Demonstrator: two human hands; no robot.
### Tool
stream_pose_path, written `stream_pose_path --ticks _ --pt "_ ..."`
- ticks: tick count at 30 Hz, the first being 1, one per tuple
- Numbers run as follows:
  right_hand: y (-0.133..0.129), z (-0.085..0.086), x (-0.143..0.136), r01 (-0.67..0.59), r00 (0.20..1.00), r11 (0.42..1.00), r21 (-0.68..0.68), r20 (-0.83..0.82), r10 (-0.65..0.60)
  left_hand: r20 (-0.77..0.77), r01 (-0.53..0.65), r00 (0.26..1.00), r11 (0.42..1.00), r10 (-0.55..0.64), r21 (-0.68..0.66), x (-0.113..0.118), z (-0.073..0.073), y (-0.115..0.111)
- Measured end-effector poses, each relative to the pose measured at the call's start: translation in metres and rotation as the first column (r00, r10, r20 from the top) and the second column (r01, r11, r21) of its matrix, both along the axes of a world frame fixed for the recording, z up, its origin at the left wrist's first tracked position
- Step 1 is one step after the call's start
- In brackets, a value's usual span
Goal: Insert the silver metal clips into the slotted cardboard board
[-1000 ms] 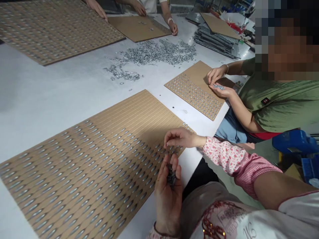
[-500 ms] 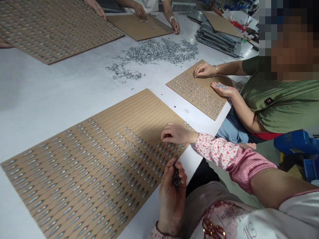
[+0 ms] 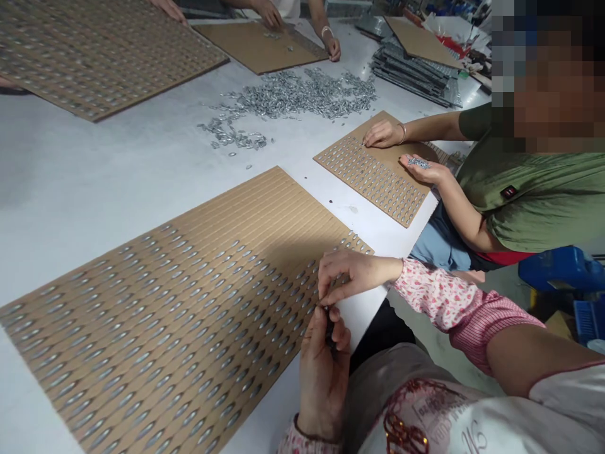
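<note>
My left hand [image 3: 326,372] is palm up beside the near edge of a brown grooved board [image 3: 246,208]. Its fingers curl round a dark clump of small pieces [image 3: 329,331], mostly hidden by the fingers. Just above, my right hand [image 3: 352,274] has its thumb and forefinger pinched at the left hand's fingertips; whatever is between them is too small to make out. Slim silvery spindle-shaped metal pieces [image 3: 166,348] lie in rows across much of the board, while its far corner shows bare grooves.
A co-worker's hands [image 3: 385,133] work over a smaller board [image 3: 326,157] at right. A loose heap of metal pieces [image 3: 302,94] lies on the white table [image 3: 118,170]. Behind are a large filled board [image 3: 108,57], another person's board [image 3: 236,47] and stacked grey panels [image 3: 411,75].
My right hand has moved from above the board down and right to my left fingertips. The co-worker's upper hand has shifted slightly left. My left hand has barely moved.
</note>
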State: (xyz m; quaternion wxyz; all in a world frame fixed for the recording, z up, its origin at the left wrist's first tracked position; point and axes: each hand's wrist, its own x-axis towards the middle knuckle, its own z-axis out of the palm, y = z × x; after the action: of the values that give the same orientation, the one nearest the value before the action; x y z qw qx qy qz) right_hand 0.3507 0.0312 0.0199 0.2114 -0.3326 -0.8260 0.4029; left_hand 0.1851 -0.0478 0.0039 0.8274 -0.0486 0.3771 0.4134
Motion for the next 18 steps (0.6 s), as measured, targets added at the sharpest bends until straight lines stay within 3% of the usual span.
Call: stream_pose_path --ticks 5,8,10,12,15,18 --pt "-0.016 0.004 -0.003 -0.008 0.995 0.996 0.085 0.104 -0.001 -0.004 0.045 0.999 0.999 -0.046 -0.007 0.004 -0.001 -0.003" --pt "-0.02 0.001 -0.006 -0.001 0.997 0.996 0.093 0.073 -0.006 -0.023 0.048 0.999 0.999 -0.048 0.008 0.003 -0.001 -0.005" --pt "-0.021 -0.001 -0.006 0.027 1.0 0.999 0.029 0.002 -0.027 -0.035 0.028 0.999 1.0 -0.028 0.013 0.002 0.0 -0.006" --pt "-0.019 -0.002 -0.004 0.102 0.988 0.988 -0.119 -0.105 -0.115 -0.05 0.01 0.999 1.0 -0.008 0.028 0.001 0.001 -0.006" --pt "-0.008 -0.006 0.004 0.242 0.917 0.916 -0.32 -0.235 -0.324 -0.057 0.003 0.998 0.998 0.0 0.056 0.0 0.0 -0.005" --pt "0.012 -0.012 0.015 0.408 0.885 0.878 -0.249 -0.128 -0.448 -0.074 0.009 0.997 0.999 -0.006 0.037 0.0 -0.002 -0.004"
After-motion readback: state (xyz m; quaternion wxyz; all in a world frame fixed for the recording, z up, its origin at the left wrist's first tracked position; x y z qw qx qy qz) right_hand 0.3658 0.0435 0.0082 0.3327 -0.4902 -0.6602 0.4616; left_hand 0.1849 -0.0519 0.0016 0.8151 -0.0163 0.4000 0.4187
